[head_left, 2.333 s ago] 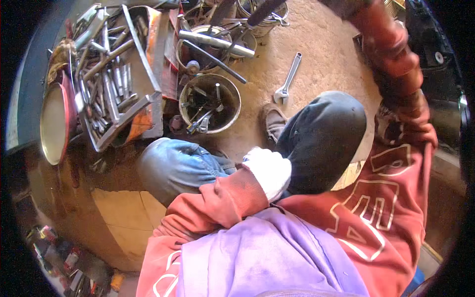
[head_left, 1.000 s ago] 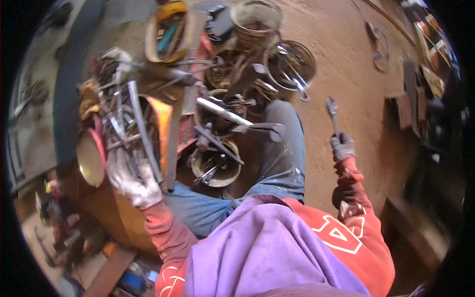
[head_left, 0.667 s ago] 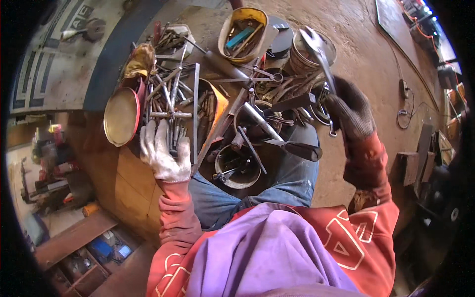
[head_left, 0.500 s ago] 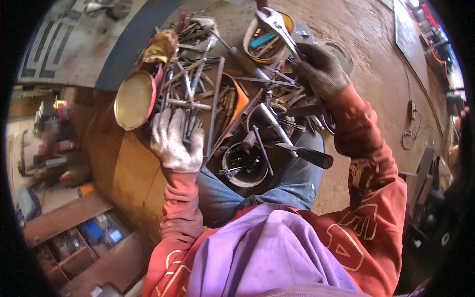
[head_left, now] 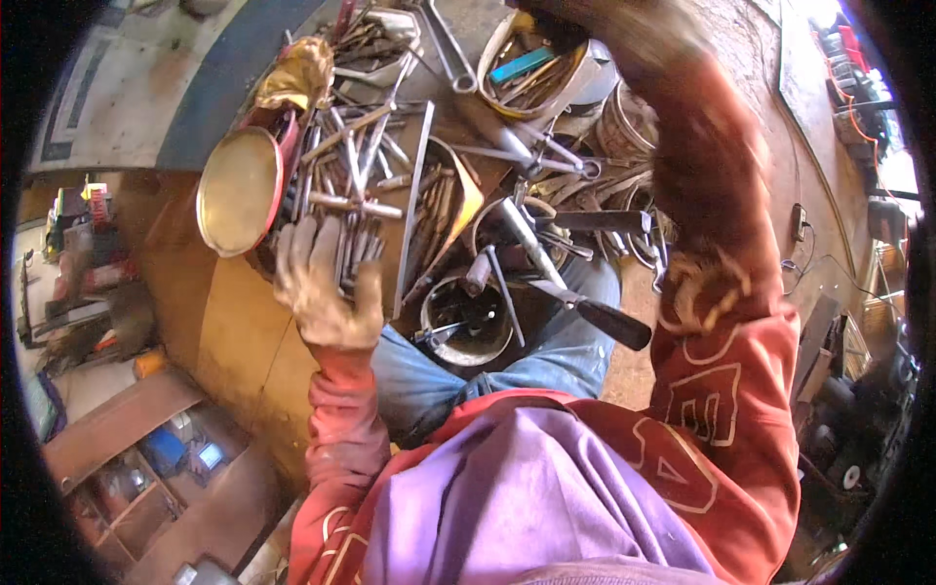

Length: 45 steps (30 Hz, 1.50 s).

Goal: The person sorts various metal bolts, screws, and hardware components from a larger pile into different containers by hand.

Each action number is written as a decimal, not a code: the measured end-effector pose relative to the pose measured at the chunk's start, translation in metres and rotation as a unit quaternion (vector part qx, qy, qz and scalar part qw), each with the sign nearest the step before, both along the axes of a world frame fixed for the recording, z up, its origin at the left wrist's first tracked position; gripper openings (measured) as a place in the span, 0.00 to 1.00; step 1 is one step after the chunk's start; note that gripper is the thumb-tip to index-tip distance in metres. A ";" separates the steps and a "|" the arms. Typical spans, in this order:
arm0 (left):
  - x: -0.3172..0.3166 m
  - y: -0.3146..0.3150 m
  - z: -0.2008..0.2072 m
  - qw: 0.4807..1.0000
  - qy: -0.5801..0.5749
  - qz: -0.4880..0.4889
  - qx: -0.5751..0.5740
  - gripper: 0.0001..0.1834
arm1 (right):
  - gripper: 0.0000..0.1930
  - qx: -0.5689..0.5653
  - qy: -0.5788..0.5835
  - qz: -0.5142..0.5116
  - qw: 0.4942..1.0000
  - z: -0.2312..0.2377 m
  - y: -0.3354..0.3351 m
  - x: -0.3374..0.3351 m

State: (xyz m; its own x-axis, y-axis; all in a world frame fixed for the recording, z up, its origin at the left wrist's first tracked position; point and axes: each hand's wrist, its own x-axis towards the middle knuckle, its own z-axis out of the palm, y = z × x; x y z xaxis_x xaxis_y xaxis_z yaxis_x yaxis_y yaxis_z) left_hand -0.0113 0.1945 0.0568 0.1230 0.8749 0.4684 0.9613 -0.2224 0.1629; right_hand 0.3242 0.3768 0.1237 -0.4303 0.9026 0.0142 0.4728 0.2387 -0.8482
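Observation:
My left hand (head_left: 331, 288), in a pale, dirty work glove, rests with fingers spread at the near edge of a heap of metal rods and bits (head_left: 356, 161). It grips nothing that I can see. My right arm stretches far forward; my right hand (head_left: 609, 24), also gloved, is smeared by motion at the top edge, above a round tub (head_left: 483, 73) holding thin tools and a blue piece. Its fingers are hidden. To the left of that tub is a steel wrench (head_left: 448, 49), its holed handle end toward me, its head cut off by the top edge.
Between my knees stands a round can (head_left: 429, 317) with small parts. A file-like blade with a dark handle (head_left: 609, 322) crosses over my right leg. A round red-rimmed lid (head_left: 239, 192) stands at left. A wooden compartment box (head_left: 127, 429) sits at lower left.
My right hand has moved forward and is apart from the adjustable wrench it held, which now appears left of the tub. My left hand stays spread at the heap. The view has shifted slightly.

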 end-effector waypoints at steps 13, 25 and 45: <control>0.004 0.006 -0.001 0.999 0.004 -0.028 0.028 0.25 | 0.18 -0.032 0.150 -0.077 0.985 0.029 -0.173 0.047; 0.002 0.008 0.001 0.999 -0.010 -0.046 -0.017 0.26 | 0.21 0.070 -0.188 0.060 0.978 -0.117 -0.047 0.058; 0.006 0.008 0.002 0.998 -0.048 -0.014 -0.026 0.26 | 0.18 0.205 -0.087 -0.001 0.975 -0.041 -0.033 0.033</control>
